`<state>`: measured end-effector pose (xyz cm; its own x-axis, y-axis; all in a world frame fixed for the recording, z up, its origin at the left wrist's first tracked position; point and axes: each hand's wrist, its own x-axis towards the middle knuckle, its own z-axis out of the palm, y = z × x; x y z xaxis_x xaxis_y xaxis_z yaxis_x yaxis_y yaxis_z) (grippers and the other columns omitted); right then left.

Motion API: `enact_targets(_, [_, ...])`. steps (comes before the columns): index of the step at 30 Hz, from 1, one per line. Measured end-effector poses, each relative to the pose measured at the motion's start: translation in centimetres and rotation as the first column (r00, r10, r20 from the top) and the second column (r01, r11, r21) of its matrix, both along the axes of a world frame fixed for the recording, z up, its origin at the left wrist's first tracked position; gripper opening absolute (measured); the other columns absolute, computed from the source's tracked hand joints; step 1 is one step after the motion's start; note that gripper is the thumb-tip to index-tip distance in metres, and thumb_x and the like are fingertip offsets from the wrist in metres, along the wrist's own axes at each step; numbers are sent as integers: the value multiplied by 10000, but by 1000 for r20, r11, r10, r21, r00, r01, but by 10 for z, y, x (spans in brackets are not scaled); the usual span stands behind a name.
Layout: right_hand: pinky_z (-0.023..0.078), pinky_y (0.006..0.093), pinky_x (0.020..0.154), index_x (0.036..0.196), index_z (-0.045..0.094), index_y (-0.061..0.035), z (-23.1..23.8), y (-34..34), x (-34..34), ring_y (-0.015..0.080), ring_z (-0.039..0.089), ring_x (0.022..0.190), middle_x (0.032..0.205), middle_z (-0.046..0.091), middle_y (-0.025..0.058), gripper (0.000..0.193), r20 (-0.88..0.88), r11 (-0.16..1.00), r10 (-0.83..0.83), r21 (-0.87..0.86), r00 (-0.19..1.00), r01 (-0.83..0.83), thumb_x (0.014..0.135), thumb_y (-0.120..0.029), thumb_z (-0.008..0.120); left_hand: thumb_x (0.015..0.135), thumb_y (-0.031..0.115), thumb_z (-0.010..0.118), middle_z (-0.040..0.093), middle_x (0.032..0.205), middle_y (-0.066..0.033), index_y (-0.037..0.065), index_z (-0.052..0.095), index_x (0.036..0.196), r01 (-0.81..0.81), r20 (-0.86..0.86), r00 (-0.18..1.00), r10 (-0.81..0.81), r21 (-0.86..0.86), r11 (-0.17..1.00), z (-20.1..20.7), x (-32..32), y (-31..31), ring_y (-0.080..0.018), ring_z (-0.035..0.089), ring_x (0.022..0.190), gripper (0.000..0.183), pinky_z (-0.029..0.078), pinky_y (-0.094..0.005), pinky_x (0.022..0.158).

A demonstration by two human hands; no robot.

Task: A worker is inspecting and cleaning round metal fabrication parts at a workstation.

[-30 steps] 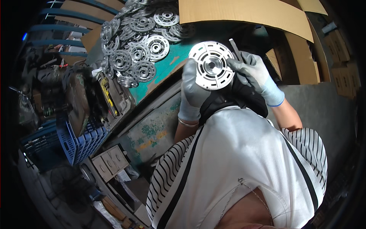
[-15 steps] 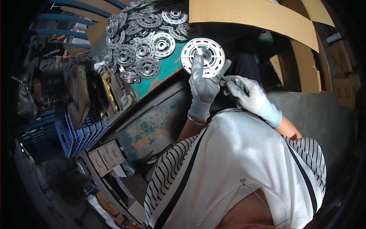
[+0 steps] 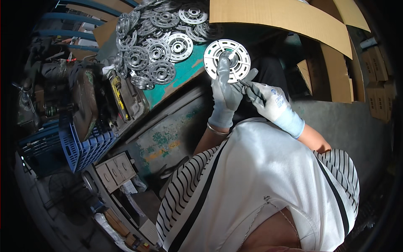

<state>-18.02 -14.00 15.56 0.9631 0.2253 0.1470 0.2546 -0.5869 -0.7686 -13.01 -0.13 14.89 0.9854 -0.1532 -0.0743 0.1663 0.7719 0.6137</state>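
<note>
A round silver metal disc (image 3: 237,68) with slots around its ring and a raised hub is held up in front of me. My left hand (image 3: 226,95), in a grey-coated glove, grips it from below, the thumb pressed over its face near the hub. Close to the disc's lower edge, my right hand (image 3: 270,101), gloved alike, has its fingers closed around a thin, dark, stick-like tool (image 3: 244,84). Most of that tool is hidden in the fingers, so its kind does not show. Whether its tip touches the disc I cannot tell.
Similar metal discs (image 3: 161,50) lie heaped on a green worktable (image 3: 168,86) ahead left. An open cardboard box (image 3: 281,19) stands ahead right. On the left are a dark machine (image 3: 86,101), a yellow-marked tool (image 3: 119,98) and a blue plastic crate (image 3: 84,151). Wooden drawers (image 3: 115,171) stand lower left.
The disc and my left hand have shifted slightly right and up, and the disc has tilted a little. My right hand has moved slightly left, its wrist turned.
</note>
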Motion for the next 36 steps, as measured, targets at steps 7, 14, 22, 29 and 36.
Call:
enact_targets(7, [511, 353, 627, 1062, 617, -32, 8, -2, 2, 293, 635, 689, 779, 629, 144, 221, -210, 971, 21, 237, 978, 30, 892, -174, 605, 992, 332, 420, 563, 1162, -133, -6, 397, 1300, 56, 4, 998, -57, 47, 997, -5, 3, 3, -221, 617, 985, 458, 578, -445, 832])
enact_targets(14, [522, 361, 640, 1038, 628, -32, 10, -3, 3, 322, 642, 726, 792, 637, 160, 204, 2, 994, 27, 102, 1000, -27, 885, -165, 607, 990, 322, 436, 572, 1130, -119, 7, 411, 1281, -13, 74, 997, 7, 72, 997, -14, 1, -4, -221, 625, 966, 429, 585, -435, 818])
enact_targets(22, [464, 268, 561, 1138, 599, -16, 6, -3, 4, 121, 562, 558, 701, 614, 94, 312, -234, 986, 2, 162, 972, 37, 833, -75, 605, 988, 395, 409, 587, 1093, -111, 42, 437, 1261, 36, -59, 998, -29, 112, 993, -2, -1, -1, -221, 635, 923, 447, 591, -408, 784])
enact_targets(29, [433, 259, 531, 1160, 595, -14, 0, -5, 2, 91, 511, 527, 641, 569, 82, 296, -103, 984, 23, 178, 994, -5, 877, -101, 597, 987, 423, 399, 591, 1096, -117, 23, 439, 1257, -1, -19, 1000, 2, 78, 997, -9, 2, -3, -214, 626, 950, 484, 586, -409, 795])
enact_targets(36, [468, 308, 560, 1051, 617, -1, -12, -4, 0, 264, 585, 586, 724, 606, 141, 225, 38, 1000, -6, 16, 999, 5, 836, -67, 614, 985, 390, 431, 584, 1089, -103, 33, 427, 1269, -3, -47, 999, 6, 59, 998, -13, -1, -8, -202, 629, 931, 457, 586, -424, 798])
